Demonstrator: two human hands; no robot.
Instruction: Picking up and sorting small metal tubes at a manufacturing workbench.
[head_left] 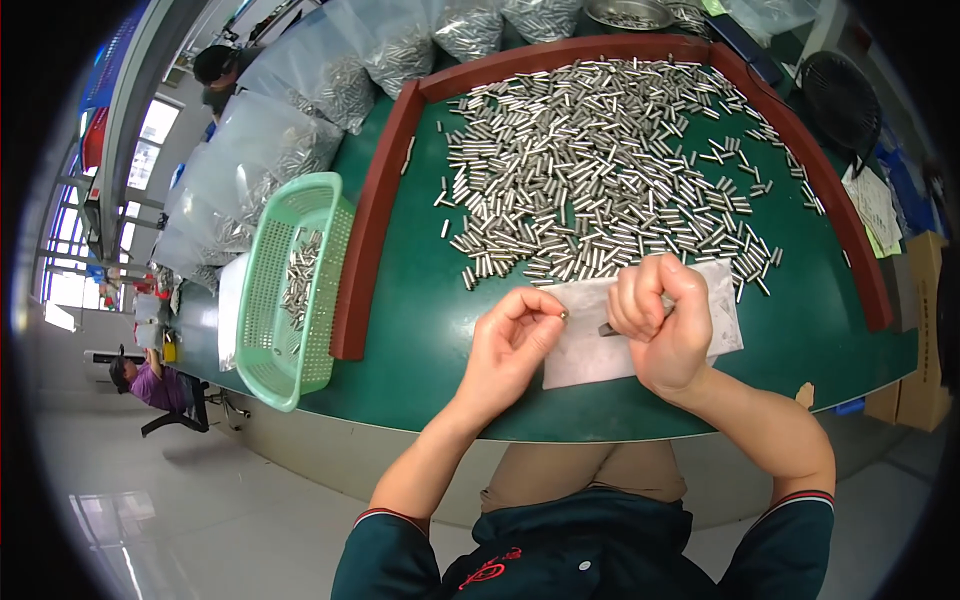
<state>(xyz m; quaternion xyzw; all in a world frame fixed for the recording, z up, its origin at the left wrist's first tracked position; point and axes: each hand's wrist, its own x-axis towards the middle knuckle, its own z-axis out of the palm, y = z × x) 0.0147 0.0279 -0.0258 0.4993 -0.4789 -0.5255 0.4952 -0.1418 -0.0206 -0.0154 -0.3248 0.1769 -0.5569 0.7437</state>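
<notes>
Basket, pale green, perforated plastic (270, 381): one, at the table's left, just outside the red frame; holds a loose heap of metal pins (302, 275).
Bags, clear plastic (399, 60): a row along the far left and far edge of the table, each bulging with similar small metal pieces.
Bowl, shallow, metal (632, 27): one, beyond the frame; small parts inside, too small to tell apart.
Frame, red, raised (375, 230): bounds three sides of the green tabletop (420, 330); encloses the main spread of pins (560, 160), densest at centre, looser toward the right.
Cloth, whitish (590, 360): flat on the tabletop at the near edge of the spread, under the hands.
Left hand (508, 345): thumb and index finger closed in a pinch on a tiny brass-coloured piece (564, 314); other fingers curled.
Right hand (665, 322): fingers folded into a fist around a grey rod (607, 329), one end jutting toward the left hand (whether more lies within the palm, cannot tell).
Writing: red script on the dark shirt (590, 540); dark lettering on a cardboard carton (928, 340) at right.
</notes>
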